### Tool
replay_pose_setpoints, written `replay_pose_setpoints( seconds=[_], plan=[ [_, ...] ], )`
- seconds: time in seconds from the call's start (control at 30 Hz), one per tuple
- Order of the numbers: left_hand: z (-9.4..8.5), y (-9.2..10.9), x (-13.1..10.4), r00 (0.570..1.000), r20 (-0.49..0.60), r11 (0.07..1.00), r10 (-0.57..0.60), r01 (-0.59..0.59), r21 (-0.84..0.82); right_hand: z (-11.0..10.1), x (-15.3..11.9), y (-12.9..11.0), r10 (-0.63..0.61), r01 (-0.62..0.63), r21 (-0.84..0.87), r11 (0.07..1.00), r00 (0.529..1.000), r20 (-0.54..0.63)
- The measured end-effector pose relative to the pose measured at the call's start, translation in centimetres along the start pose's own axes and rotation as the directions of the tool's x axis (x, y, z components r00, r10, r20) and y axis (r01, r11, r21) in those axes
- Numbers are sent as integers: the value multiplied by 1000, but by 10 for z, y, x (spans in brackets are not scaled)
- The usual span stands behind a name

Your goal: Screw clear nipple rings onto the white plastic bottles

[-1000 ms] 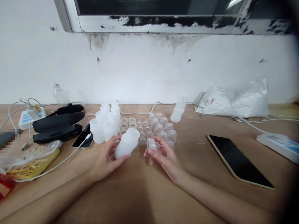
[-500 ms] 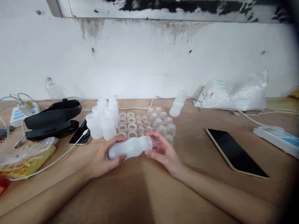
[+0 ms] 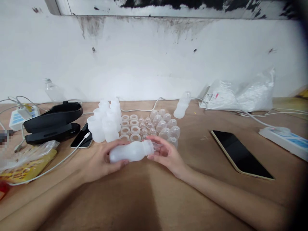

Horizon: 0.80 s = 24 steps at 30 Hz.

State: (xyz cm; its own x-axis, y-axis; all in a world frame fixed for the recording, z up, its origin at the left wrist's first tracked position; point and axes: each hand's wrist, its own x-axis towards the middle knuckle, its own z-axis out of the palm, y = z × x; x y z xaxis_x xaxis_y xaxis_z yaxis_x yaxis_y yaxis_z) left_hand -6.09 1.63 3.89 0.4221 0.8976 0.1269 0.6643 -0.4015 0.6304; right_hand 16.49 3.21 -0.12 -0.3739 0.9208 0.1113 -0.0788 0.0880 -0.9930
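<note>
My left hand (image 3: 107, 160) is wrapped round the body of a translucent white baby bottle (image 3: 128, 151), held lying on its side above the table. At its right end, my right hand (image 3: 167, 155) has its fingers closed round the collar ring (image 3: 148, 147), where a clear teat (image 3: 157, 146) sticks out. Just behind the hands are rows of white collar rings (image 3: 125, 130), several clear teats (image 3: 143, 131) and clear dome caps (image 3: 165, 132). White bottle bodies (image 3: 104, 123) stand grouped to the left of them. One capped bottle (image 3: 182, 107) stands upright farther back.
A phone (image 3: 240, 154) lies at the right, near a power strip (image 3: 286, 138). Filled plastic bags (image 3: 237, 96) lean on the wall. At left are an open black case (image 3: 53, 123), another phone (image 3: 83, 138), a yellow packet (image 3: 31, 163) and a white cable (image 3: 60, 163).
The bottle and both hands stay almost in the same pose, the fingers of my right hand shifting slightly at the collar. The whole view has moved a little.
</note>
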Motion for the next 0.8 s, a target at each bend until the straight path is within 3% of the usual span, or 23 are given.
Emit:
replay_pose_setpoints(
  seconds=[0.1, 0.23, 0.3, 0.43, 0.5, 0.6, 0.7, 0.8],
  plan=[
    [2, -5, -2, 966, -77, 952, 245, -225, 209, 1, 2, 0, 26, -26, 28, 999, 1000, -3],
    [1, -14, -4, 867, 21, 769, 499, -453, 451, 2, 1, 0, 40, -39, 31, 999, 999, -12],
    [1, -16, -6, 833, 16, 700, 552, -474, 534, 2, 1, 0, 49, -48, 39, 998, 999, -9],
    [7, -16, -11, 820, -101, 689, 564, -400, 604, 1, 1, -1, 62, -64, 64, 996, 998, 30],
    [9, -14, -11, 797, -93, 672, 597, -432, 602, 1, 2, -2, 63, -67, 83, 994, 997, 44],
    [12, -10, -8, 828, -120, 770, 548, -443, 459, 1, 2, -2, 56, -57, 85, 995, 998, 17],
    [14, -6, -6, 906, -253, 931, 339, -283, 231, 1, 2, -2, 43, -43, 106, 993, 999, 7],
    [11, -1, -7, 962, -210, 970, 171, -128, 207, 1, 2, -2, 35, -37, 126, 991, 999, 17]
  ],
)
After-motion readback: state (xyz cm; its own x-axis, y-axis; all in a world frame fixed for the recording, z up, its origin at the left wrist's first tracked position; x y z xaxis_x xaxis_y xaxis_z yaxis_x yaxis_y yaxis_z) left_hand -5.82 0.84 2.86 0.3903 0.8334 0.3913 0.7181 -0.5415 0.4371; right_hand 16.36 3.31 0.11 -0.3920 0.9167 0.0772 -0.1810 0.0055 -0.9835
